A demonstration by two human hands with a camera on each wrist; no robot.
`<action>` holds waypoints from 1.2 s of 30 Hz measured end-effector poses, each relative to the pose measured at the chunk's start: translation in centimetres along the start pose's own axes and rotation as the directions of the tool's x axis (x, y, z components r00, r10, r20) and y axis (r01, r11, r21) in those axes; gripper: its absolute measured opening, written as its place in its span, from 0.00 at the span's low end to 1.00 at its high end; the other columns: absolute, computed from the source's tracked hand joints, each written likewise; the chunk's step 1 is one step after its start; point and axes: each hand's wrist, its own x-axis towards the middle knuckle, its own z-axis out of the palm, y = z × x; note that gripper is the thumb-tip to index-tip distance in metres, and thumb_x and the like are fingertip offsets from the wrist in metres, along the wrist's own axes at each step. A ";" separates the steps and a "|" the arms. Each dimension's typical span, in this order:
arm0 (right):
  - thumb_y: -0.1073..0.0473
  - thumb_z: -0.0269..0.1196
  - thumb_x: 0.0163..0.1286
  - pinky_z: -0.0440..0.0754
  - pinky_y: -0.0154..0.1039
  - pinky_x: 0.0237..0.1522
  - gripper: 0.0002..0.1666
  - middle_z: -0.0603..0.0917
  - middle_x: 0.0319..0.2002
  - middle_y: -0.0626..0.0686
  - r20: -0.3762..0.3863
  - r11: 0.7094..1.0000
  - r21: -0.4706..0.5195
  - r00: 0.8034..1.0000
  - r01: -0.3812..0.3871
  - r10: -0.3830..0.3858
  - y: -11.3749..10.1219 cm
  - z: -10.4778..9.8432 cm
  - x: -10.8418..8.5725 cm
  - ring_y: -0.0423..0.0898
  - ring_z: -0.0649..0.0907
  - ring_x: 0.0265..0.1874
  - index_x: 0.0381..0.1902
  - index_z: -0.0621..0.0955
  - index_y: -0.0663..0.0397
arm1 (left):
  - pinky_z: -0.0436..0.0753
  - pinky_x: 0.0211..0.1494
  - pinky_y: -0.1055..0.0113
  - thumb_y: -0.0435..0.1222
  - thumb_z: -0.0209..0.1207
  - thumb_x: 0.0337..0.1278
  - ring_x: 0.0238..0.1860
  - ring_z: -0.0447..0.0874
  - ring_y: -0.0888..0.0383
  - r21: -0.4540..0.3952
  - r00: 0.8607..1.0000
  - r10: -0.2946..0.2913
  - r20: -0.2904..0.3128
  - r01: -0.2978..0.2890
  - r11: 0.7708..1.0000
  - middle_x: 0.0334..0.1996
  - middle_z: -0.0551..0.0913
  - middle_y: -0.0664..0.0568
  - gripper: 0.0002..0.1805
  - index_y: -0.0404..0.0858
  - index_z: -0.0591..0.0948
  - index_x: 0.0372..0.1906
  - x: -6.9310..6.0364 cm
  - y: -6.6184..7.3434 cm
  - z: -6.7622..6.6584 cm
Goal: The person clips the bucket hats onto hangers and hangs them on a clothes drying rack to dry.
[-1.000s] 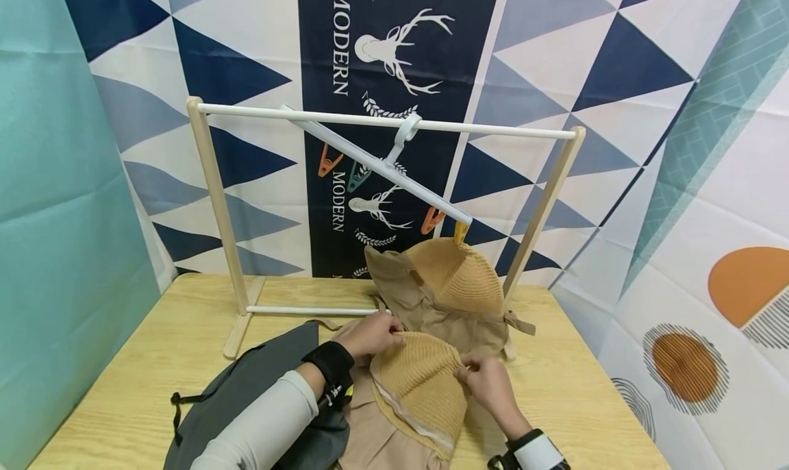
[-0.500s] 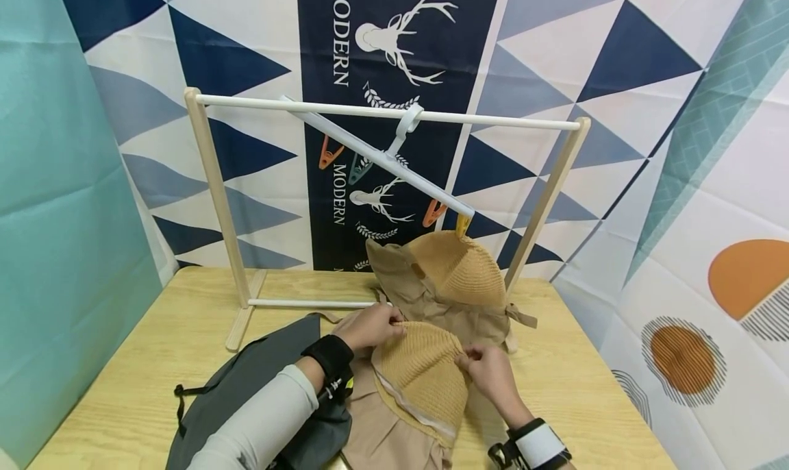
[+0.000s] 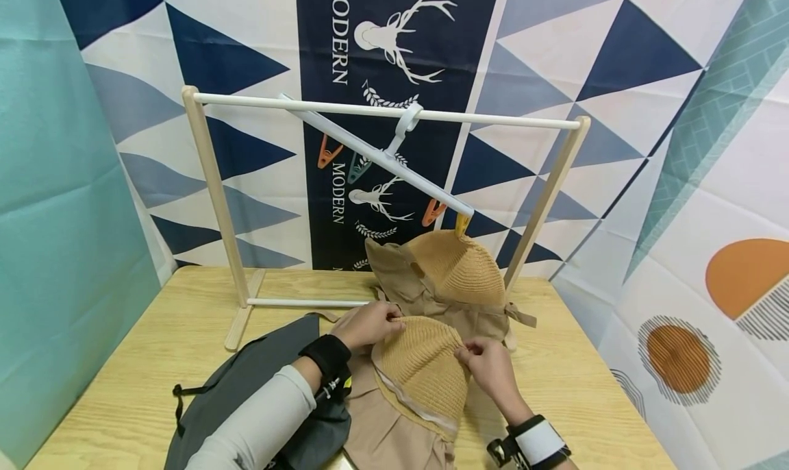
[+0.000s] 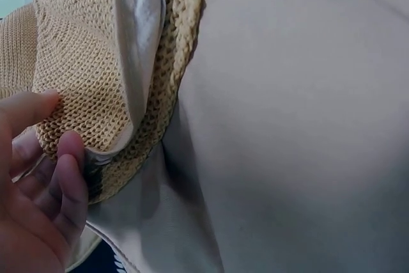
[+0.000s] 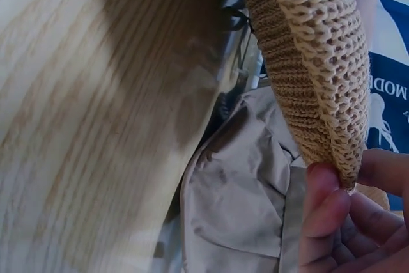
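Observation:
A straw-coloured knitted hat with a beige cloth part lies at the front of the table. My left hand pinches its upper left edge; in the left wrist view that hand has thumb and fingers on the knit. On the upper right edge, my right hand pinches the knit between thumb and fingers, as the right wrist view shows with the hand at the knit's tip. Behind, a similar hat hangs from a yellow clip.
A white rail on wooden posts carries a slanted pale hanger with orange clips and a green clip. A dark grey bag lies under my left forearm on the wooden table. Patterned cloth hangs behind.
The head view has shifted slightly, so the rack and the hanging hat sit higher in it. Both hands keep their pinch on the front hat, which looks nearly the same.

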 end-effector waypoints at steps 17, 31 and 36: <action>0.64 0.69 0.60 0.73 0.30 0.24 0.08 0.85 0.26 0.54 -0.024 0.999 0.033 0.999 0.026 -0.025 -1.0 -0.9 0.3 0.37 0.76 0.22 0.35 0.87 0.64 | 0.62 0.24 0.71 0.46 0.58 0.66 0.20 0.67 0.64 0.047 0.996 -0.042 -0.084 0.046 0.998 0.20 0.70 0.59 0.09 0.47 0.79 0.31 -0.1 0.9 0.2; 0.63 0.69 0.60 0.74 0.30 0.25 0.06 0.86 0.26 0.53 -0.030 0.995 0.007 0.994 0.104 -0.104 -2.6 -1.5 0.9 0.38 0.78 0.23 0.34 0.87 0.61 | 0.68 0.26 0.72 0.44 0.58 0.67 0.22 0.73 0.65 0.024 0.994 -0.054 -0.098 0.056 0.998 0.28 0.80 0.57 0.07 0.46 0.83 0.41 0.0 1.0 0.1; 0.64 0.69 0.60 0.74 0.30 0.25 0.06 0.85 0.26 0.53 -0.028 0.992 0.014 0.992 0.124 -0.124 -3.2 -1.7 0.9 0.37 0.77 0.23 0.35 0.88 0.61 | 0.66 0.24 0.72 0.45 0.58 0.67 0.21 0.73 0.66 0.003 0.993 -0.066 -0.101 0.067 0.998 0.25 0.77 0.58 0.07 0.47 0.81 0.38 -0.2 1.2 0.1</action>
